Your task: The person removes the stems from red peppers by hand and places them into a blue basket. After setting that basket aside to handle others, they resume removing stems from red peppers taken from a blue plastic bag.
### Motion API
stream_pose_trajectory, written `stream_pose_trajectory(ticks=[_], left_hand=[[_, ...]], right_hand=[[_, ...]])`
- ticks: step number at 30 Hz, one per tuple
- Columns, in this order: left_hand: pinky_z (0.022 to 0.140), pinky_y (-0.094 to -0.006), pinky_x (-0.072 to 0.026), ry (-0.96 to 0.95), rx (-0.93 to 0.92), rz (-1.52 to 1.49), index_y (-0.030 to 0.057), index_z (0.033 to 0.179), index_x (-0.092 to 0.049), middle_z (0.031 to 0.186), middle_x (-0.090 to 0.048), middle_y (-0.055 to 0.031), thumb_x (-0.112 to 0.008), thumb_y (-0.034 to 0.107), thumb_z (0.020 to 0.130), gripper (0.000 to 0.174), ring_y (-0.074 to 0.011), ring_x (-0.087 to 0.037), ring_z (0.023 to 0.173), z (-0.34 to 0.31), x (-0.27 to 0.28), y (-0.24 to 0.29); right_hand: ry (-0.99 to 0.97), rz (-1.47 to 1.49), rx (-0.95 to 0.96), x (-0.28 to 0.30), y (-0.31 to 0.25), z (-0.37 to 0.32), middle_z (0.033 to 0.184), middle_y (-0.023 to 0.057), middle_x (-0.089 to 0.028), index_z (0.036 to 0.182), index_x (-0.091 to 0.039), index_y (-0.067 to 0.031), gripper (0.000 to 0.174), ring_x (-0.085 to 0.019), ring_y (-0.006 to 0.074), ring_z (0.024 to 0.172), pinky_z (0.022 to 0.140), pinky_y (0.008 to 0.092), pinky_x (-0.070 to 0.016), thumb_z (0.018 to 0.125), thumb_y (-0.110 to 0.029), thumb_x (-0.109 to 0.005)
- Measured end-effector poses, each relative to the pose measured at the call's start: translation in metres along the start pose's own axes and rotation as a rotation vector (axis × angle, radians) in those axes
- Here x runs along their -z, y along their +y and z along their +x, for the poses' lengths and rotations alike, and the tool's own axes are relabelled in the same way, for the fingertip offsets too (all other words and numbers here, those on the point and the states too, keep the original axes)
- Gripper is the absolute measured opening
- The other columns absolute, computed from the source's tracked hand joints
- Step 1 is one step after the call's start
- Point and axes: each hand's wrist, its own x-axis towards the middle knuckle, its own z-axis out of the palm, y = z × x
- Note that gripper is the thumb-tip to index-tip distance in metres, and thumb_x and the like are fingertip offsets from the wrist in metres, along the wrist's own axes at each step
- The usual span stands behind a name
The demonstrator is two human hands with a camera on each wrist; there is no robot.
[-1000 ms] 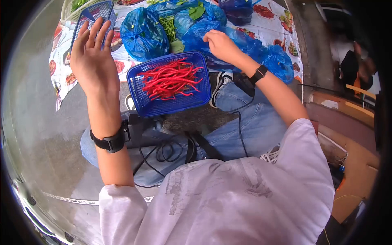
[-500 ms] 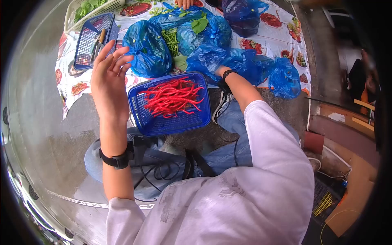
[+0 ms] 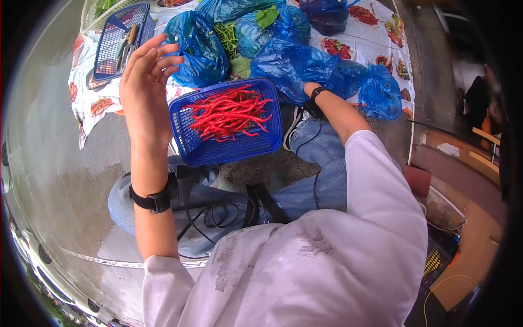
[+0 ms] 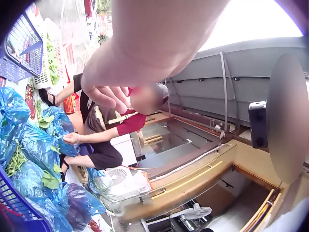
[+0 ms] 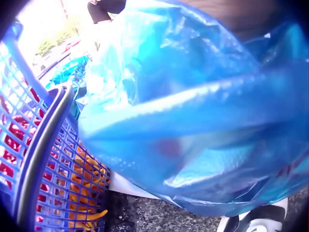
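Note:
My left hand is raised left of a blue basket, fingers loosely bent and holding nothing. Long red chilies lie piled in that basket. The visible part of my right hand enters a blue plastic bag right of the basket; its fingers are hidden by the plastic. The right wrist view is mostly filled by the bag, with the basket's side at the left. In the left wrist view, the hand hangs loosely curled above the scene.
Another blue basket holds a wooden-handled tool. Tied blue bags with greens stand on a printed sheet. A white basket is at the far left. Another person's hand reaches near the bags.
My right hand has gone from above the blue bag, fingers visible, to inside it. The left hand has shifted right, its fingers more bent. The other person's hand has left the head view.

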Motion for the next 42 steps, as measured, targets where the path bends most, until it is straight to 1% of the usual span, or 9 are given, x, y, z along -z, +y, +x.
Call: stream_pose_trajectory(ticks=[5,18,20,24,27,31,33,36,42], left_hand=[[0.088,-0.0291,-0.0478,0.054,-0.010,-0.048,-0.0041,0.126,-0.060,0.107,-0.070,-0.0126,-0.049,0.016,0.102,0.033,-0.0167,-0.067,0.092,-0.004,-0.013,0.004],[0.081,-0.0269,-0.0488,0.006,0.056,-0.021,-0.0038,0.126,-0.060,0.106,-0.070,-0.0102,-0.051,0.014,0.101,0.031,-0.0144,-0.066,0.087,-0.002,-0.013,-0.002],[0.081,-0.0266,-0.0487,0.009,0.056,-0.035,-0.0036,0.126,-0.060,0.105,-0.070,-0.0101,-0.051,0.014,0.101,0.031,-0.0142,-0.066,0.087,-0.002,-0.016,-0.001],[0.080,-0.0266,-0.0488,-0.025,0.052,-0.039,-0.0029,0.125,-0.061,0.104,-0.070,-0.0098,-0.051,0.014,0.101,0.031,-0.0142,-0.066,0.086,-0.006,-0.020,-0.001],[0.080,-0.0262,-0.0492,-0.031,0.057,-0.033,-0.0014,0.123,-0.062,0.103,-0.070,-0.0095,-0.052,0.013,0.101,0.028,-0.0141,-0.066,0.086,-0.007,-0.020,-0.005],[0.080,-0.0262,-0.0494,-0.050,0.040,-0.051,-0.0014,0.123,-0.062,0.104,-0.070,-0.0092,-0.052,0.012,0.101,0.028,-0.0140,-0.066,0.085,-0.007,-0.022,-0.006],[0.080,-0.0264,-0.0495,-0.046,0.045,-0.051,-0.0013,0.122,-0.062,0.104,-0.070,-0.0090,-0.053,0.013,0.100,0.028,-0.0140,-0.067,0.085,-0.007,-0.022,-0.007],[0.080,-0.0264,-0.0495,-0.046,0.044,-0.049,-0.0013,0.122,-0.063,0.104,-0.070,-0.0088,-0.053,0.013,0.100,0.028,-0.0138,-0.067,0.086,-0.008,-0.022,-0.006],[0.080,-0.0263,-0.0496,-0.065,0.057,-0.031,-0.0011,0.121,-0.064,0.104,-0.071,-0.0085,-0.052,0.012,0.100,0.027,-0.0134,-0.067,0.086,-0.009,-0.023,-0.006]], right_hand=[[-0.236,-0.124,-0.109,0.131,-0.110,-0.122,0.131,0.0237,-0.064,0.120,-0.065,-0.0015,0.044,-0.061,0.0379,0.123,0.101,0.0453,-0.0478,0.103,-0.034,-0.041],[0.049,-0.013,-0.075,0.084,-0.033,-0.127,0.130,0.0208,-0.066,0.125,-0.067,-0.0039,0.045,-0.059,0.0360,0.126,0.105,0.0413,-0.0440,0.102,-0.034,-0.044],[0.151,0.573,-0.309,0.049,0.040,-0.075,0.120,0.0165,-0.070,0.118,-0.068,-0.0001,0.042,-0.064,0.0295,0.116,0.099,0.0376,-0.0463,0.103,-0.026,-0.039],[0.025,0.605,-0.183,0.128,-0.029,-0.119,0.137,0.0208,-0.061,0.131,-0.060,0.0029,0.050,-0.060,0.0315,0.125,0.105,0.0409,-0.0444,0.104,-0.032,-0.039],[-0.154,1.123,-0.101,0.171,-0.069,-0.159,0.109,0.0120,-0.071,0.115,-0.067,0.0021,0.041,-0.066,0.0227,0.095,0.088,0.0370,-0.0512,0.105,-0.026,-0.039],[0.047,1.068,-0.119,0.164,-0.066,-0.158,0.105,0.0162,-0.073,0.110,-0.068,0.0025,0.036,-0.068,0.0281,0.093,0.088,0.0408,-0.0517,0.103,-0.023,-0.044],[0.254,0.144,0.353,0.171,-0.069,-0.165,0.101,0.0190,-0.073,0.108,-0.069,0.0016,0.027,-0.069,0.0285,0.089,0.082,0.0412,-0.0531,0.098,-0.017,-0.052],[0.187,-0.159,0.356,0.185,-0.083,-0.176,0.098,0.0255,-0.068,0.106,-0.069,0.0013,0.023,-0.067,0.0353,0.087,0.080,0.0435,-0.0515,0.095,-0.015,-0.059],[0.328,0.195,0.147,0.251,-0.121,-0.231,0.071,0.0125,-0.068,0.084,-0.075,-0.0011,0.033,-0.064,0.0204,0.067,0.064,0.0382,-0.0474,0.095,-0.031,-0.065]])
